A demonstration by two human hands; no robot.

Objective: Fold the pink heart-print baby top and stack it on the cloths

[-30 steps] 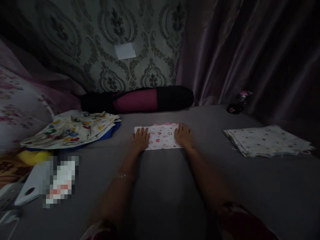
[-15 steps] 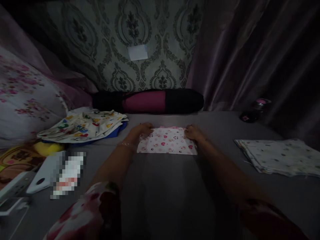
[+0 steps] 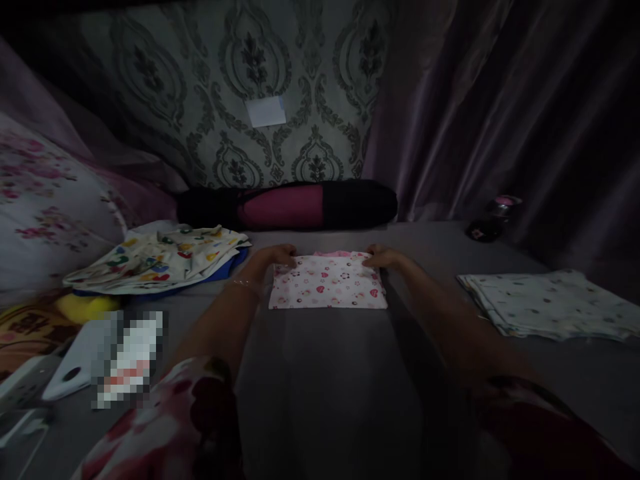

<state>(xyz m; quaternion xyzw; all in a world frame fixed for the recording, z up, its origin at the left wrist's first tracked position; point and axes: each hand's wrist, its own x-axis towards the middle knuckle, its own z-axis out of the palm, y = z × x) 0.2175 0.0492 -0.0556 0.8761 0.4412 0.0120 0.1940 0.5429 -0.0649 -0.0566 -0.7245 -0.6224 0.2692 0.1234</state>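
Observation:
A folded white cloth (image 3: 327, 285) with pink hearts and flowers lies flat on the grey bed sheet, a strip of pink showing along its far edge. My left hand (image 3: 280, 255) grips its far left corner, thumb on top and fingers curled behind. At the far right corner, my right hand (image 3: 381, 256) pinches the cloth in the same way. The undersides of both grips are hidden.
On the left is a heap of printed clothes (image 3: 165, 257) with blue cloth beneath, near a white phone-like object (image 3: 75, 363) and a power strip (image 3: 30, 377). Folded pale cloth (image 3: 550, 303) lies right. A black and pink bolster (image 3: 285, 205) lies against the wall; a dark bottle-like object (image 3: 487, 227) stands by the curtain.
My view has turned slightly, so the surroundings sit a little farther left. Both hands stay at the cloth's far corners, and the cloth keeps its folded shape.

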